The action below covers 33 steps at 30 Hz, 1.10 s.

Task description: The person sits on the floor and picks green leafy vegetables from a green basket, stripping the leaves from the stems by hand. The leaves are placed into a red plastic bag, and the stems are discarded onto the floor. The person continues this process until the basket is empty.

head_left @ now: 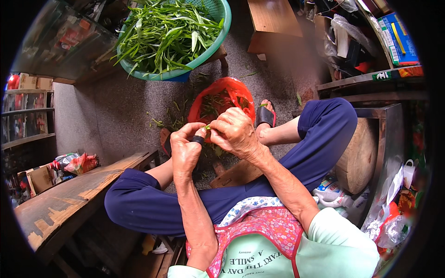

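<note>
Pinched between the fingertips of both hands is a small piece of green stem (pixel 207 127). My left hand (pixel 186 141) has its thumb and forefinger closed on it, with a black band around the thumb. From the right, my right hand (pixel 234 132) meets it with fingers curled together. Just beyond the hands, an open red plastic bag (pixel 222 88) stands on the floor with green scraps inside. Farther off, a green plastic basket (pixel 226 25) holds a heap of long leafy greens (pixel 171 37).
A worn wooden bench (pixel 88 192) runs along the left. At the far right is a low wooden stool (pixel 273 21); cluttered shelves (pixel 366 78) stand nearer. Loose leaf bits (pixel 171 116) lie on the speckled floor around the bag. A round wooden block (pixel 359 157) leans beside my right knee.
</note>
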Motion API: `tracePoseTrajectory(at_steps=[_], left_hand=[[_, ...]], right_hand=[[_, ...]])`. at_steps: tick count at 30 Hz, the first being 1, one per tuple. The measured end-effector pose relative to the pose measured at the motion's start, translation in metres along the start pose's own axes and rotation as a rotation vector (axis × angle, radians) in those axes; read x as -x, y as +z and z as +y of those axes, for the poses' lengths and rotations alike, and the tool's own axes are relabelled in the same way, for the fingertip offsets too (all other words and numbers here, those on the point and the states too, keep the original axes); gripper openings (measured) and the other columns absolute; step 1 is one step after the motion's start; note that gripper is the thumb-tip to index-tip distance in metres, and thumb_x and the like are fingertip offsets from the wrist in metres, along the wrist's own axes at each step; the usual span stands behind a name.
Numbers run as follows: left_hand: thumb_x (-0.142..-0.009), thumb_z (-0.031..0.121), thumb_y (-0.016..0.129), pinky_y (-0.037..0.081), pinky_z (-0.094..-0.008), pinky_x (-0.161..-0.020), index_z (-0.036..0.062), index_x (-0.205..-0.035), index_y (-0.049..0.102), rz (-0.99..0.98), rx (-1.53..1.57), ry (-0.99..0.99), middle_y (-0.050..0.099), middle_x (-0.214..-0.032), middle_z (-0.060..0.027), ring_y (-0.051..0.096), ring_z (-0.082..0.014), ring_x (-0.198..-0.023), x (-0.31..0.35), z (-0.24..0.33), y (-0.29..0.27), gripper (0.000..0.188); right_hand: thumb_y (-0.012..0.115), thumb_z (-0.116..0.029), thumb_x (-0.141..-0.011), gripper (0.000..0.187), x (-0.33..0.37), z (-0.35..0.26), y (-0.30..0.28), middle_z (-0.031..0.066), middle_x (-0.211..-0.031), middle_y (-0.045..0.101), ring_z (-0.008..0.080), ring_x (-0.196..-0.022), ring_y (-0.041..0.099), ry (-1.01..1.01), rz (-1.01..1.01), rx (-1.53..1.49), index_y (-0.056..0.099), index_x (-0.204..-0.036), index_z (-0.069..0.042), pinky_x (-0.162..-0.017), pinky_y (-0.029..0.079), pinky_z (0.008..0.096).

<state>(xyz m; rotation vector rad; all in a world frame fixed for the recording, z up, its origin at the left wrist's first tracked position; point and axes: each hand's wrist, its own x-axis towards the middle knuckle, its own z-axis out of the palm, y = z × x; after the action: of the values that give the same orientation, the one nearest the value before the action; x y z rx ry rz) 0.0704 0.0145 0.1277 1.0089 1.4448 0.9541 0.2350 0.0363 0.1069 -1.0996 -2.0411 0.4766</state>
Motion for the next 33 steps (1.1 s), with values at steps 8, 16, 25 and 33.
tracePoseTrajectory(at_steps=[8, 16, 25, 33], left_hand=[[-0.088, 0.008, 0.064, 0.045, -0.0299, -0.063, -0.0039, -0.09, 0.067, 0.047, -0.421, 0.093, 0.064, -0.072, -0.0098, 0.059, -0.0138, -0.068, 0.006, 0.004, 0.0, 0.013], [-0.092, 0.003, 0.062, 0.046, -0.0263, -0.066, -0.003, -0.087, 0.066, 0.045, -0.059, 0.121, 0.063, -0.077, -0.0056, 0.058, -0.011, -0.072, 0.006, 0.0, 0.003, 0.008], [-0.098, 0.008, 0.057, 0.047, -0.0222, -0.069, -0.0015, -0.09, 0.064, -0.031, 0.158, 0.092, 0.064, -0.079, -0.0009, 0.058, -0.0071, -0.075, 0.008, 0.006, 0.004, 0.015], [-0.098, 0.009, 0.055, 0.048, -0.0292, -0.081, -0.0011, -0.095, 0.063, -0.079, 0.642, 0.062, 0.061, -0.081, -0.0037, 0.058, -0.0126, -0.08, 0.008, -0.001, 0.004, 0.013]], right_hand=[[0.075, -0.015, -0.069, 0.016, -0.008, -0.003, 0.0, 0.0047, -0.073, 0.059, 0.0234, -0.072, 0.058, -0.123, -0.063, 0.022, 0.066, -0.08, -0.007, -0.072, 0.047, 0.0373], [0.074, -0.013, -0.068, 0.013, -0.025, -0.008, -0.009, 0.006, -0.071, 0.063, 0.0237, -0.069, 0.058, -0.045, -0.029, -0.027, 0.067, -0.076, -0.005, -0.067, 0.048, 0.0381], [0.074, -0.02, -0.07, 0.017, -0.026, -0.006, -0.014, 0.0068, -0.068, 0.063, 0.0254, -0.068, 0.062, 0.021, -0.099, -0.084, 0.066, -0.071, -0.005, -0.066, 0.05, 0.0386], [0.069, -0.011, -0.068, 0.01, -0.04, -0.005, -0.014, 0.0102, -0.069, 0.063, 0.0263, -0.066, 0.063, 0.053, -0.06, -0.203, 0.064, -0.071, -0.004, -0.06, 0.051, 0.0375]])
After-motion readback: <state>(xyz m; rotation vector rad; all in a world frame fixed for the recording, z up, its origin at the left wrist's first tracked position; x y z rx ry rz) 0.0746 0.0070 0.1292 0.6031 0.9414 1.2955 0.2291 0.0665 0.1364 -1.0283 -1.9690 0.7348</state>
